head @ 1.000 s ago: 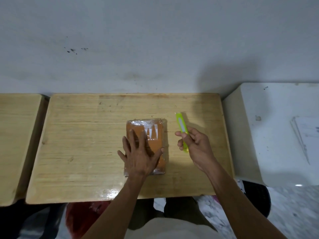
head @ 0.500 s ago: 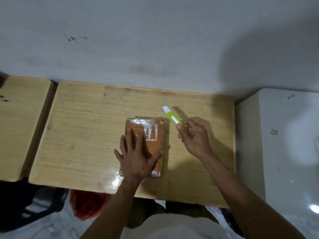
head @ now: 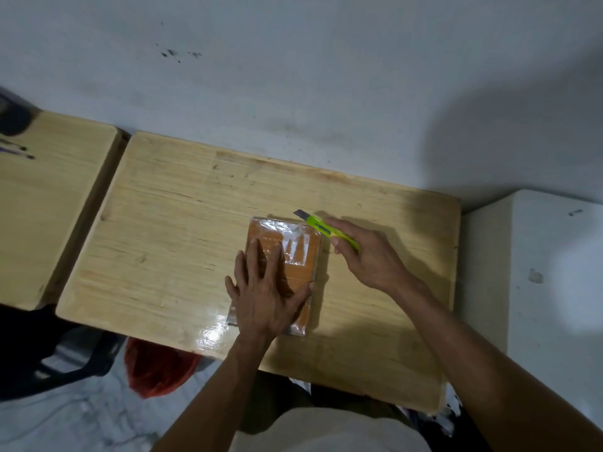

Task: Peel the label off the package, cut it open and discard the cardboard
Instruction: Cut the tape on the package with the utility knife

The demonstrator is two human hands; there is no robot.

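2 bare hands are over a wooden table (head: 169, 230). The left hand (head: 266, 296) lies flat with its fingers spread out straight, and it presses down on the near half of the package (head: 295, 252). The package is orange-brown, wrapped in shiny clear plastic, and it lies flat near the middle of the table. A pale patch shows on its far right part, under the plastic. The right hand (head: 367, 252) holds a bright green cutter (head: 321, 228), with its fingers curled around the handle. The dark blade sticks out and points up and to the left, just past the far right corner of the package. I cannot tell if the blade touches it. A white box (head: 548, 288) stands to the right of the table. Something red (head: 160, 367) sits below the table.
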